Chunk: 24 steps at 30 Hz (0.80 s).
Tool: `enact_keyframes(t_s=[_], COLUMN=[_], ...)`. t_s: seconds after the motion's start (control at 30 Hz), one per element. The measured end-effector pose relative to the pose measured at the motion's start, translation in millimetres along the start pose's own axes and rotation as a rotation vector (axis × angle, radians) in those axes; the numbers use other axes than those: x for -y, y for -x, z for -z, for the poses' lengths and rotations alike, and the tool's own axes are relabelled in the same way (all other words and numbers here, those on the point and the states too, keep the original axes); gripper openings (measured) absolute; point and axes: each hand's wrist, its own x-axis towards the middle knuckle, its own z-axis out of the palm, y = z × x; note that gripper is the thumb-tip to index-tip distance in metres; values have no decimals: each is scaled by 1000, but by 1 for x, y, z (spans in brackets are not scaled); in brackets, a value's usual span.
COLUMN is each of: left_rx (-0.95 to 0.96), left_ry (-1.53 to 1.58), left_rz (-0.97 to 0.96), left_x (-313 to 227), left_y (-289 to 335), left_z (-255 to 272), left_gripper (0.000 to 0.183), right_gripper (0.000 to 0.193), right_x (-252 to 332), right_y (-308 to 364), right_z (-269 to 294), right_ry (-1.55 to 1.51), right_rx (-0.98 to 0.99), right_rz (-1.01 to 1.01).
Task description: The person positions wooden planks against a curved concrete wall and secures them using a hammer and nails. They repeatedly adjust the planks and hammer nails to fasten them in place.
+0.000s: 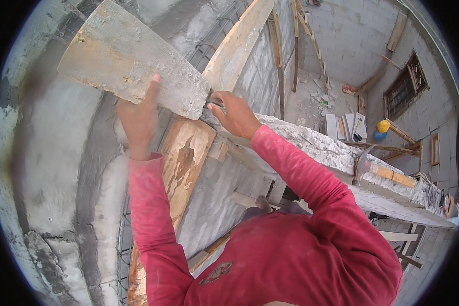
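Note:
A cement-crusted wooden board [130,58] lies tilted at the upper left, its narrow end at my right hand. My left hand [140,122] grips its near edge, thumb underneath out of sight and a finger laid on the upper face. Beside the board's corner, my right hand [235,113] is closed in a pinch at a small dark thin piece [215,103], too small to name. A second cement-stained board [237,43] runs away from that corner. Below my hands a brown plank [186,153] stands along the wall.
On the rough wall top [311,140] at the right rests a hammer with a wooden handle [392,176]. Steel rebar [209,43] runs between the boards. Far below, a floor [308,81] holds rubble, pale panels [349,126] and a yellow helmet [383,126]. Wooden props lean there.

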Motion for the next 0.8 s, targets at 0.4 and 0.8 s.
enact_keyframes(t_s=[0.4, 0.8], left_rx=[69, 79], left_ry=[-53, -34], left_rz=[44, 7], left_x=[17, 29], left_y=[4, 5], left_z=[-12, -15], left_gripper=[36, 35], right_gripper=[29, 51], right_x=[32, 15], right_y=[58, 31], right_z=[-25, -29], right_ry=[66, -186], right_rx=[276, 127], right_rz=[-24, -133])
